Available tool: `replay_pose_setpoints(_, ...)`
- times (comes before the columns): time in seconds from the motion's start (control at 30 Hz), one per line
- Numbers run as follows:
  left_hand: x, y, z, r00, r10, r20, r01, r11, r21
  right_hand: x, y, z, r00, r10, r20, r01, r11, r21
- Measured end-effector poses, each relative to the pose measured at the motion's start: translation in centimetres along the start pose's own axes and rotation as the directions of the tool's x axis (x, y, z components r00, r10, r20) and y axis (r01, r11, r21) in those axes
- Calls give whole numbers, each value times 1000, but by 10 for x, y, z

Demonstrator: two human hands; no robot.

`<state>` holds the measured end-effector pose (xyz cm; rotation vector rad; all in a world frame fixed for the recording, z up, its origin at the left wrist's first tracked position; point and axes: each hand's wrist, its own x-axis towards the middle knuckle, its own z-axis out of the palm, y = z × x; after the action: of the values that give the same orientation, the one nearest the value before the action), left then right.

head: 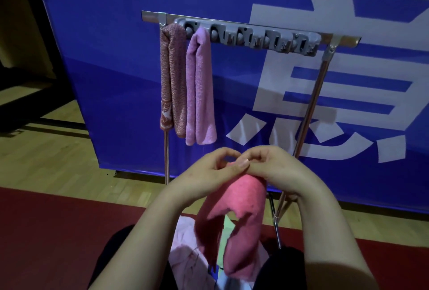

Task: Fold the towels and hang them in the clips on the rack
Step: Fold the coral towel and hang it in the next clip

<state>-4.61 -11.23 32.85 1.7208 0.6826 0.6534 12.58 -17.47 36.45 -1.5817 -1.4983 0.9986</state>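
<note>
rack's left clips held patterned towel (173, 80), then lilac towel (199, 90). below, left hand (209, 173) and right hand (276, 169), fingers curled, pinched pink towel (241, 208) at its top fold, over lap. judgement: bunch fold narrow, push squarely into next free slot on clip bar (255, 36).

Looks like a sports hall. Pale wooden floor (58, 169) with dark lines (60, 123) painted across. Red strip of floor (58, 231) along the near edge. Big blue banner (116, 57) with huge white letters (274, 94) standing behind. Dim light.
</note>
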Motion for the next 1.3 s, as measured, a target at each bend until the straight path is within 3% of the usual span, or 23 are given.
replay_pose_setpoints(0.27, -1, 2, -8, 998, 16, 60, -2, 972, -233, 7, 0, 14, 999, -8, -46, 22, 954, 298)
replay_pose_setpoints(0.43, 3, -1, -13, 998, 9, -59, -27, 947, -319, 4, 17, 14, 990, 120, 75, -133, 969, 207)
replay_pose_setpoints(0.53, 7, -5, -19, 997, -12, -75, -20, 913, -407, 1, 24, 17, 984, 112, 139, -150, 942, 301)
replay_pose_setpoints(0.67, 10, -10, -23, 993, -84, -78, 59, 958, -282, 7, 25, 14, 998, 50, 38, -62, 880, 472)
replay_pose_setpoints(0.73, 12, -13, -23, 993, -115, -42, 106, 979, -173, 12, 26, 13, 999, 45, 13, -45, 867, 497)
replay_pose_setpoints(0.83, 17, -16, -27, 985, -169, -27, 164, 976, -142, 17, 28, 14, 996, 81, -22, -60, 871, 487)
replay_pose_setpoints(0.97, 33, -10, -33, 978, -209, -23, 195, 943, -270, 31, 30, 8, 994, 92, -50, -49, 826, 561)
replay_pose_setpoints(1.1, 63, 10, -41, 984, -173, -32, 137, 869, -475, 54, 17, -8, 995, 66, -76, 1, 749, 662)
replay_pose_setpoints(1.3, 115, 32, -59, 992, -91, -89, 30, 847, -531, 101, -12, -36, 986, 40, -161, 85, 709, 700)
